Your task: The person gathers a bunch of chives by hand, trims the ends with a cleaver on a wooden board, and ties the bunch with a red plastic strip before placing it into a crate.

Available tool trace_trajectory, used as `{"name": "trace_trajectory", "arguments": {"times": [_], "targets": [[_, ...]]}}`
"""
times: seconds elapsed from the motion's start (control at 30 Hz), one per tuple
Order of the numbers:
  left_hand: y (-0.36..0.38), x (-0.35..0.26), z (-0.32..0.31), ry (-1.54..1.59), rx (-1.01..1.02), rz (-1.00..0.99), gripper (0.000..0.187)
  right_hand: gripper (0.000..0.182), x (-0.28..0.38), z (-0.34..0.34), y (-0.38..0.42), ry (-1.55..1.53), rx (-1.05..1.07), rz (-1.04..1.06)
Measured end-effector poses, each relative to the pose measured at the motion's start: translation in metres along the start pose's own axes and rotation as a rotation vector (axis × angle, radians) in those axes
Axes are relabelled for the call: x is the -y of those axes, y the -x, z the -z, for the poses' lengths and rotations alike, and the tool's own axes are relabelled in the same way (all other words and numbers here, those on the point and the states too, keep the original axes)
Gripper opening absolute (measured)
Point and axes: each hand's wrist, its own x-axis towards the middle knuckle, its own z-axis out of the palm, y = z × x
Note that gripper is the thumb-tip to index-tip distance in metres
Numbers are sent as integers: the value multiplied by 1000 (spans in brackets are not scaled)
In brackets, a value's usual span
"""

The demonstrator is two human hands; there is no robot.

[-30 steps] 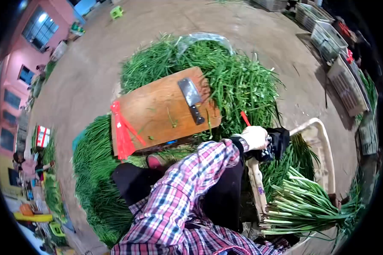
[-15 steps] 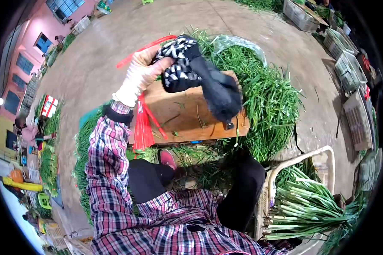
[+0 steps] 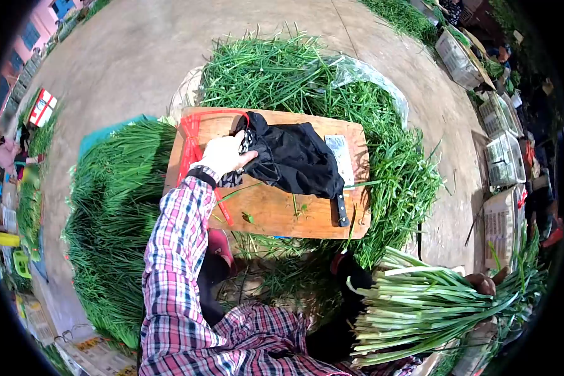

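Here the left hand (image 3: 222, 155) is gripping the black cloth (image 3: 301, 163) at its left end, just above the board (image 3: 263, 213). The cloth is stretching rightward from that grip, slanting slightly nearer the person, its far end partly covering the knife (image 3: 341, 214), whose handle is pointing back this way. Red ties (image 3: 191, 143) are trailing close around the left hand. Well apart on the other side, the right hand (image 3: 484, 284) is clutching the stalks (image 3: 420, 302), pale ends facing left.
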Motion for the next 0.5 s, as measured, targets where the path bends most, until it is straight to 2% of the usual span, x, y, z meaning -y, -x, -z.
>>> {"name": "trace_trajectory", "arguments": {"times": [0.03, 0.1, 0.17, 0.3, 0.33, 0.37, 0.5], "targets": [[-9, -3, -6, -5, 3, 35, 82, 66, 1, -1, -2, 2, -2, -3], [-18, -7, -20, 54, -74, -58, 86, 65, 3, 0, -6, 18, -11, -11], [-17, -23, -16, -9, -31, -23, 86, 64, 2, -1, -11, 26, -17, -26], [-3, -27, -37, -28, -144, -141, 75, 62, 7, 0, -13, 17, -9, -43], [-2, -34, -41, -42, -199, -211, 63, 62, 10, -1, -11, 19, -7, -44], [2, -42, -46, -5, -38, -224, 55, 62, 11, 1, -12, 5, 1, -46], [8, -59, -87, 93, -156, -336, 47, 60, 20, -1, -3, 4, 11, -51]]}}
